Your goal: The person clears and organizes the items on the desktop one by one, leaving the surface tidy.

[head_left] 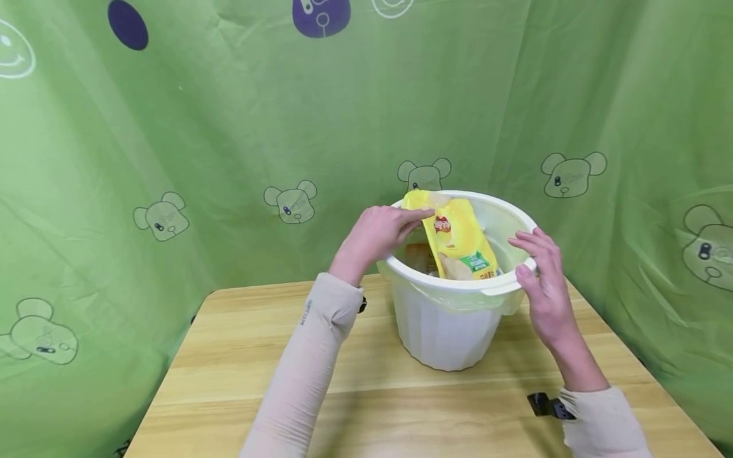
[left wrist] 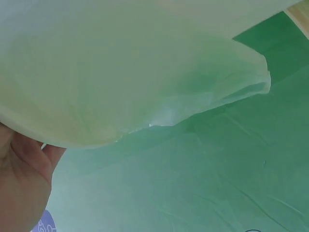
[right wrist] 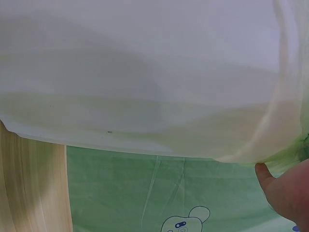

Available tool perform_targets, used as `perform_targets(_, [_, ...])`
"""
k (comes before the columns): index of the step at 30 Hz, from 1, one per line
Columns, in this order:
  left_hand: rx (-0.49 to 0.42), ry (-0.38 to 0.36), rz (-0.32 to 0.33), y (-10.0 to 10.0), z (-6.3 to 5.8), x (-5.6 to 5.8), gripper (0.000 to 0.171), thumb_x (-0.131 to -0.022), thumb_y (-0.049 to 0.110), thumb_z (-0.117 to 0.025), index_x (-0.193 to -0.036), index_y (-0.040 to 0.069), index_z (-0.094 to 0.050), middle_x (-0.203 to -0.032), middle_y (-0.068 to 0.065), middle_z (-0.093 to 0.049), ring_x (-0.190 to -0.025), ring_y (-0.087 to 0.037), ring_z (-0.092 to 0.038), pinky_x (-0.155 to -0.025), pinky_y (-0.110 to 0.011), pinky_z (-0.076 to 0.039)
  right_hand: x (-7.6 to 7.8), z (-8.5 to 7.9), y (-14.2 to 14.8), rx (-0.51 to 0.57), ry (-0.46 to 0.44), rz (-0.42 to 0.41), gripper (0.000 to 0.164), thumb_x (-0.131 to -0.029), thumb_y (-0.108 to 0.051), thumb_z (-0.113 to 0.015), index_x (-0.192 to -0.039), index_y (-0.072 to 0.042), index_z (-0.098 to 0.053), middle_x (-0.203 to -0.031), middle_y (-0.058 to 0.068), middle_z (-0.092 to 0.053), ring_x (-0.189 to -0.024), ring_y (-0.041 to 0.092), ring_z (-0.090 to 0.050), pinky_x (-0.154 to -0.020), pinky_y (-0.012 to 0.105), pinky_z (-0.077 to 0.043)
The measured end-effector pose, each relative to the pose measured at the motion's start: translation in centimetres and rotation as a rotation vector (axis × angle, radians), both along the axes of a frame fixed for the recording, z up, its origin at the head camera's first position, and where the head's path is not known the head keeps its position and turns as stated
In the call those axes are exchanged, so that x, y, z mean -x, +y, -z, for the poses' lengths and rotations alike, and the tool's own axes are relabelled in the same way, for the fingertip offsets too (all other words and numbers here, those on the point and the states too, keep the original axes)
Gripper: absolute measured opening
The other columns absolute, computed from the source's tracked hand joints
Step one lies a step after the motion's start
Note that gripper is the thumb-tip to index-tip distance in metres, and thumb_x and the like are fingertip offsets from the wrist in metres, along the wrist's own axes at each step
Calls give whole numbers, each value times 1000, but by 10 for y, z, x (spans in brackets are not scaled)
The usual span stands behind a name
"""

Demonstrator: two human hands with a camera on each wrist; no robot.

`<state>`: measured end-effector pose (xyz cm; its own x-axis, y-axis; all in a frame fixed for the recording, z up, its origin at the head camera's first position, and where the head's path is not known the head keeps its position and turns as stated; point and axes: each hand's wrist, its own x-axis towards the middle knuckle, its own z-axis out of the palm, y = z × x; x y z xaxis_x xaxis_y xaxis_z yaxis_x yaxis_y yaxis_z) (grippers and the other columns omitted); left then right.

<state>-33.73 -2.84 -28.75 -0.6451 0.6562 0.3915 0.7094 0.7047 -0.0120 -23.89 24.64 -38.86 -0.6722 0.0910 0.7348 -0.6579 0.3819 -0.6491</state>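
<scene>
A yellow snack bag (head_left: 455, 232) with a green patch leans inside a white bin (head_left: 443, 331), its upper end above the rim. My left hand (head_left: 380, 232) is at the left rim and holds the bag's upper left edge, one finger lying across its front. Part of that hand (left wrist: 24, 179) shows at the bin's edge in the left wrist view. At the right rim, my right hand (head_left: 544, 280) has its fingers spread loosely over the edge. Its thumb (right wrist: 264, 178) touches the edge in the right wrist view.
A thin translucent liner (head_left: 458, 299) folds over the bin's rim. Beside the yellow bag, a brownish item (head_left: 420, 256) lies inside, partly hidden. The bin stands on a wooden table (head_left: 252, 356), with a green bear-print curtain (head_left: 229, 127) behind and at both sides.
</scene>
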Motion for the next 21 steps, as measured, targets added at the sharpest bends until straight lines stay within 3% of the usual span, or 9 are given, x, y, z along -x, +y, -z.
perform_targets(4, [-34,-97,48,1,1,2,37,-110,29,-51,-146,33,-60,-66,0,-54,-62,-14,-45,-66,-29,-47,-1,0,1,-1,-5,6,45,-99,-7,-44,-140,6,-56,-150,-10,-46,-156,20,-21,-131,50,-4])
perform_targets(7, [-55,-170,80,1,1,5,37,-111,29,-50,-146,32,-60,-68,0,-50,-63,-15,-45,-69,-29,-47,-1,0,1,2,-12,3,45,-99,-8,-44,-140,6,-55,-150,-10,-46,-156,19,-21,-131,51,-3])
perform_targets(10, [-37,-237,79,2,0,8,37,-112,29,-47,-146,31,-60,-79,-2,-61,-70,-17,-52,-78,-32,-51,-2,0,1,5,-15,-3,45,-99,-7,-44,-140,6,-55,-150,-9,-46,-155,19,-21,-131,52,-3])
perform_targets(13, [6,-282,37,2,0,10,37,-112,30,-44,-146,30,-60,-108,-1,-73,-86,-17,-60,-92,-34,-53,-1,0,1,5,-16,-6,44,-99,-7,-44,-140,6,-55,-150,-9,-46,-155,18,-21,-131,53,-3])
perform_targets(17, [55,-313,-10,3,-3,10,38,-112,29,-43,-147,31,-59,-136,2,-68,-102,-18,-61,-100,-35,-52,-1,0,1,2,-16,-3,44,-99,-7,-45,-140,6,-56,-150,-9,-46,-156,19,-21,-130,54,-3])
perform_targets(21, [104,-369,-48,6,-5,8,45,-111,26,-41,-154,37,-49,-142,0,-63,-106,-20,-59,-95,-35,-50,-1,-1,0,-1,-14,-6,44,-99,-7,-45,-140,6,-56,-151,-7,-46,-156,19,-21,-130,56,-3])
